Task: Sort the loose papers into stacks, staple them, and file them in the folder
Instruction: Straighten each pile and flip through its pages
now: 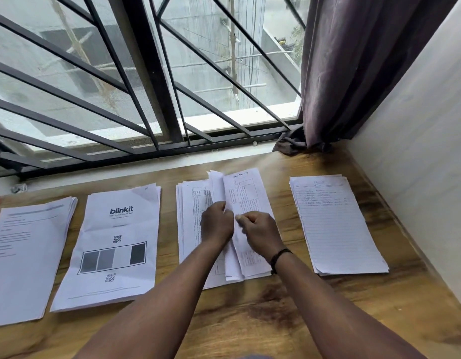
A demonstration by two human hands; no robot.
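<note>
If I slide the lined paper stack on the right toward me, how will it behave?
The lined stack is loose sheets, its edges already uneven, so pushing it would likely fan it further. Nothing visible binds it, so lifted by one edge it would probably droop. It lies flat on the smooth table, so it should slide easily.

Lighting: soft daylight from the window (146, 73) ahead of you; desk (250, 307) evenly lit, shadows faint. Quality: edges bowed by wide-angle lens; fine print blurred.
</note>
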